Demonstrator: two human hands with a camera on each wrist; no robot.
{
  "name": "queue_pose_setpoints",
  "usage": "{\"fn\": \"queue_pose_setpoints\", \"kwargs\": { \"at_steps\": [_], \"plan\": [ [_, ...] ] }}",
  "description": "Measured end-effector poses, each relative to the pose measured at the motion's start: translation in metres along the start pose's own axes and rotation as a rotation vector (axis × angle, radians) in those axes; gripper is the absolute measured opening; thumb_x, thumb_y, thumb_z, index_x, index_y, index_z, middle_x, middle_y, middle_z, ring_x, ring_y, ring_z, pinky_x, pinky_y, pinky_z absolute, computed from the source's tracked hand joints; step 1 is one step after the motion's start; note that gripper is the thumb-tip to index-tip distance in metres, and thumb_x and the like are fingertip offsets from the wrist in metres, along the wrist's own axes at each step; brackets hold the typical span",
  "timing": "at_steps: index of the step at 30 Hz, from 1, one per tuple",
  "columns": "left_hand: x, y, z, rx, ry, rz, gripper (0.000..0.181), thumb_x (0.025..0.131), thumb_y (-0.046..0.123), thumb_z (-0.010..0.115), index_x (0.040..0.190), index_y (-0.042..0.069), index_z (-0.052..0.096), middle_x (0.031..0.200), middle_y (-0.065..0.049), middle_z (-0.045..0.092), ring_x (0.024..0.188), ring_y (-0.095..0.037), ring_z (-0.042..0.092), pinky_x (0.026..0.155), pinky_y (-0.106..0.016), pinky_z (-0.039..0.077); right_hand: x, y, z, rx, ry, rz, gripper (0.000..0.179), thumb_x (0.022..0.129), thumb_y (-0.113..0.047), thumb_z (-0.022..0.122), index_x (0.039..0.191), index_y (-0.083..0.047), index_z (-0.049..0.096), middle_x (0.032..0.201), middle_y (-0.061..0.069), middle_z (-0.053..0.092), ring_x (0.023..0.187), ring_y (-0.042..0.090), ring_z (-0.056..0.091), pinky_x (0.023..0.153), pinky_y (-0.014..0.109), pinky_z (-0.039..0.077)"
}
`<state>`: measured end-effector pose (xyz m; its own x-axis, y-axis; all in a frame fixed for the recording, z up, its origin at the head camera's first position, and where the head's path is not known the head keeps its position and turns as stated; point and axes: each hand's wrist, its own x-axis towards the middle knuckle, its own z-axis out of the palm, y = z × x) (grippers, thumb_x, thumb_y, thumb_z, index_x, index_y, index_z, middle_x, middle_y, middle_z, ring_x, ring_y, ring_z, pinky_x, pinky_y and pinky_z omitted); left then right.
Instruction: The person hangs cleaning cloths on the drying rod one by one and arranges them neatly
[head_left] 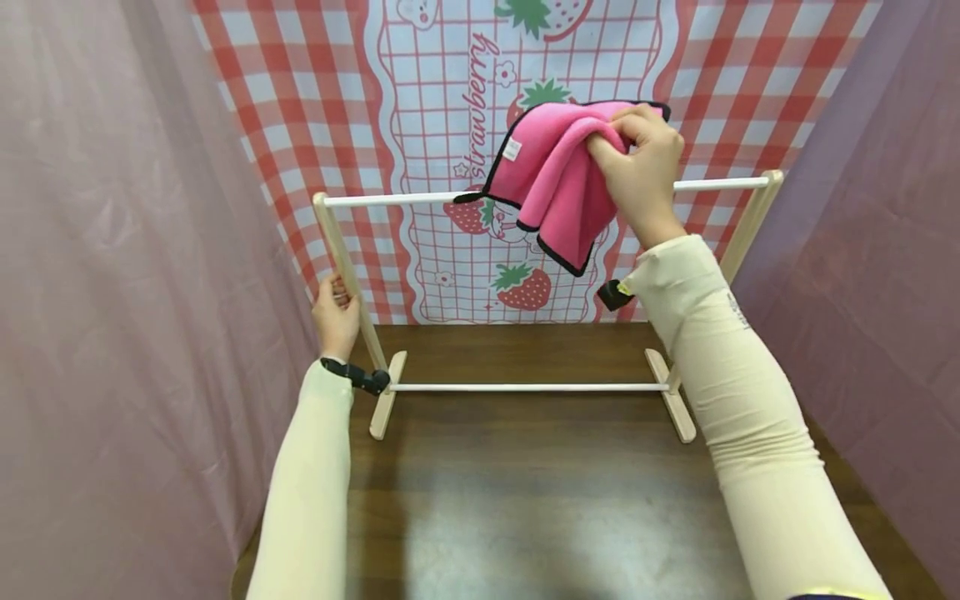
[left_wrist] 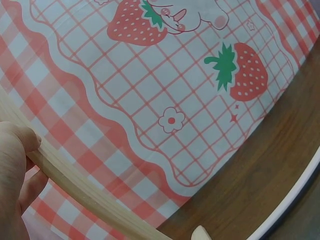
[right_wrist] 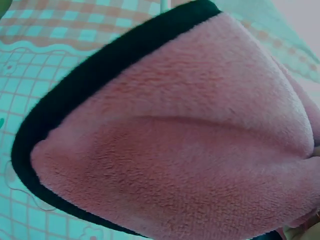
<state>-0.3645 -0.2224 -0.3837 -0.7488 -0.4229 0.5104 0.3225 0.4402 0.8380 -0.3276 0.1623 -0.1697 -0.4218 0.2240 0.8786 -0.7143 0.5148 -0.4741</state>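
A pink plush cloth (head_left: 543,154) with black edging, a small white label and a black hanging loop is pinched in a bunch by my right hand (head_left: 647,171). It overlaps the white top rail (head_left: 397,200) of a wooden rack in the head view, its lower corner hanging below that rail. My left hand (head_left: 335,321) grips the rack's left wooden post (head_left: 347,262) about midway up. In the left wrist view, thumb and fingertips lie round the post (left_wrist: 82,192). Fuzzy pink cloth (right_wrist: 190,155) fills most of the right wrist view and hides most of the right hand.
The rack stands on two wooden feet (head_left: 388,396), joined by a white lower bar (head_left: 525,387), on a dark brown wooden table (head_left: 525,483). Behind hangs a red-and-white strawberry-print sheet (head_left: 322,83). Pinkish curtains (head_left: 120,292) close in both sides.
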Motion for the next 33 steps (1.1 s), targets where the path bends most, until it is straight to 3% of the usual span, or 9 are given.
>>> {"fn": "queue_pose_setpoints", "kwargs": {
  "at_steps": [4,6,9,13,16,21,25,29,33],
  "plan": [
    [0.0,-0.001,0.0,0.002,0.0,0.001,0.043,0.086,-0.011,0.062,0.129,-0.008,0.055,0.108,-0.028,0.062,0.1,-0.04,0.064,0.089,-0.045,0.055,0.011,0.008,0.006,-0.071,-0.002,0.107,0.025,0.082,-0.016,0.073,0.073,0.007,0.073,0.074,-0.018,0.054,0.082,0.004,0.056,0.074,0.017,0.039],
    [0.0,-0.002,0.0,0.003,0.001,0.001,0.043,0.086,-0.011,0.062,0.128,-0.008,0.055,0.108,-0.029,0.062,0.1,-0.041,0.065,0.089,-0.046,0.055,0.013,0.015,0.008,-0.11,-0.019,0.123,0.026,0.084,-0.017,0.073,0.075,0.008,0.073,0.078,-0.013,0.057,0.087,0.009,0.059,0.076,0.016,0.041],
    [-0.001,-0.003,0.0,0.003,0.003,0.002,0.043,0.086,-0.011,0.062,0.128,-0.008,0.055,0.107,-0.029,0.062,0.1,-0.041,0.065,0.089,-0.046,0.055,0.014,0.027,0.011,-0.182,-0.056,0.091,0.027,0.086,-0.015,0.071,0.078,0.011,0.072,0.086,0.004,0.064,0.095,0.021,0.061,0.082,0.02,0.045],
    [0.0,-0.003,0.0,-0.001,0.004,0.008,0.042,0.086,-0.011,0.062,0.128,-0.008,0.055,0.107,-0.029,0.062,0.1,-0.041,0.065,0.089,-0.046,0.055,0.013,0.043,0.013,-0.285,-0.116,-0.005,0.025,0.085,-0.009,0.067,0.079,0.014,0.07,0.097,0.025,0.065,0.1,0.037,0.059,0.091,0.039,0.048],
    [0.001,-0.003,0.0,-0.005,-0.001,0.01,0.042,0.086,-0.01,0.062,0.128,-0.008,0.055,0.107,-0.029,0.062,0.1,-0.041,0.065,0.089,-0.046,0.055,0.01,0.052,0.014,-0.337,-0.175,-0.059,0.022,0.084,-0.005,0.065,0.079,0.015,0.069,0.094,0.029,0.062,0.098,0.044,0.056,0.091,0.05,0.047],
    [0.001,-0.002,0.001,-0.006,-0.006,0.008,0.043,0.087,-0.011,0.062,0.129,-0.008,0.055,0.108,-0.028,0.061,0.101,-0.041,0.064,0.09,-0.046,0.055,0.006,0.061,0.012,-0.423,-0.315,-0.069,0.026,0.091,-0.01,0.065,0.08,0.014,0.067,0.096,0.028,0.059,0.099,0.047,0.053,0.092,0.054,0.044],
    [0.0,0.0,0.002,-0.015,-0.003,-0.003,0.042,0.087,-0.011,0.061,0.129,-0.008,0.055,0.11,-0.029,0.061,0.103,-0.041,0.063,0.091,-0.045,0.054,0.003,0.063,0.008,-0.527,-0.437,-0.068,0.031,0.098,-0.017,0.062,0.09,0.012,0.069,0.101,0.027,0.06,0.099,0.046,0.055,0.092,0.056,0.044],
    [-0.005,0.005,0.005,-0.051,0.031,-0.027,0.04,0.088,-0.012,0.058,0.127,-0.01,0.055,0.114,-0.03,0.061,0.104,-0.041,0.061,0.092,-0.045,0.052,-0.002,0.065,0.003,-0.589,-0.515,-0.116,0.033,0.101,-0.018,0.056,0.099,0.013,0.069,0.103,0.026,0.06,0.098,0.047,0.056,0.089,0.059,0.046],
    [-0.015,0.01,0.016,-0.051,0.162,0.006,0.044,0.082,-0.012,0.059,0.125,-0.008,0.054,0.117,-0.028,0.056,0.11,-0.038,0.054,0.098,-0.042,0.046,-0.007,0.07,-0.001,-0.65,-0.57,-0.188,0.038,0.103,-0.019,0.046,0.099,0.014,0.066,0.106,0.027,0.06,0.097,0.047,0.053,0.085,0.061,0.046]
  ]
}}
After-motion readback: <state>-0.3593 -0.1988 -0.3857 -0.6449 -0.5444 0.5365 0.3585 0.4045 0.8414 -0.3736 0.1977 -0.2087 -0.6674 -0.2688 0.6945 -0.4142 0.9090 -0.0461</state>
